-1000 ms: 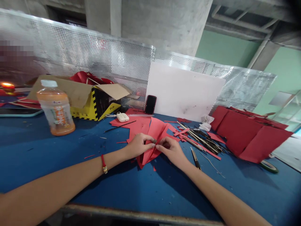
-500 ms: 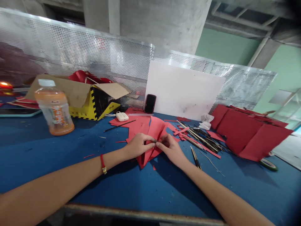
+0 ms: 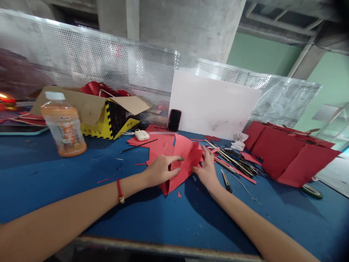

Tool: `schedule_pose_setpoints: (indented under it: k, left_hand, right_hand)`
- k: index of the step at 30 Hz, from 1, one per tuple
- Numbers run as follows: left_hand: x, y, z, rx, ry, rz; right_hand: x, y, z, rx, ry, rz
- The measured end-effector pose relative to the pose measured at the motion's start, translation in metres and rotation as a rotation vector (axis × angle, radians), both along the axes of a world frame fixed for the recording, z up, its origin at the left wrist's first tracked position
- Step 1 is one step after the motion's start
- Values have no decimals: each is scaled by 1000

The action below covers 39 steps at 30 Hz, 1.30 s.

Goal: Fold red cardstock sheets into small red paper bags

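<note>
A folded red paper piece (image 3: 182, 163) lies on the blue table (image 3: 114, 203) in front of me. My left hand (image 3: 160, 169) presses on its left part, fingers curled and thumb on the paper. My right hand (image 3: 205, 167) rests at the paper's right edge with fingers stretched out and spread, touching the paper and the red strips beside it. More red sheets (image 3: 156, 143) lie behind the piece.
Thin dark sticks and red strips (image 3: 231, 160) pile to the right, with a cutter (image 3: 226, 182) beside my right wrist. Red folded cards (image 3: 289, 153) stack at the right. An orange drink bottle (image 3: 64, 125), a cardboard box (image 3: 100, 111), a phone (image 3: 174, 120) and a white board (image 3: 212, 105) stand behind.
My hands were pinching the paper's middle together. The right hand has let go and moved right, its fingers spread, and the red paper has opened out wider.
</note>
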<state>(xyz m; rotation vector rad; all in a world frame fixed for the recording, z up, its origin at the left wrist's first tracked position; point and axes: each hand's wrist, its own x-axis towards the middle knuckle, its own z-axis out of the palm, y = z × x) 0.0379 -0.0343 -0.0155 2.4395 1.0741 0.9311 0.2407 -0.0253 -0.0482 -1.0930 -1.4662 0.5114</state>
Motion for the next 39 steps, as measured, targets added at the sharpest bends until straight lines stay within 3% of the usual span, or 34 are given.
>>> schedule_pose_setpoints:
  k: [4, 7, 11, 14, 18, 25, 33, 39]
  left_hand:
    - [0, -2, 0, -3, -23, 0]
    - [0, -2, 0, 2, -27, -18]
    - [0, 0, -2, 17, -14, -17]
    - [0, 0, -2, 20, -11, -8]
    - [-1, -1, 0, 51, -15, -14]
    - [0, -5, 1, 127, -67, -27]
    - [-2, -7, -1, 162, -94, -46]
    - [-3, -9, 2, 159, -36, -106]
  right_hand:
    - [-2, -2, 7, -72, 279, 13]
    - [-4, -6, 12, -232, 382, 13]
    - [-7, -14, 21, -487, 386, 140]
    - [-11, -18, 23, -528, 347, 290]
    - [-16, -20, 20, -597, 286, 389]
    - [-20, -25, 25, -573, 265, 384]
    - [-22, -27, 22, -336, 209, 332]
    - [-24, -35, 23, -312, 158, 486]
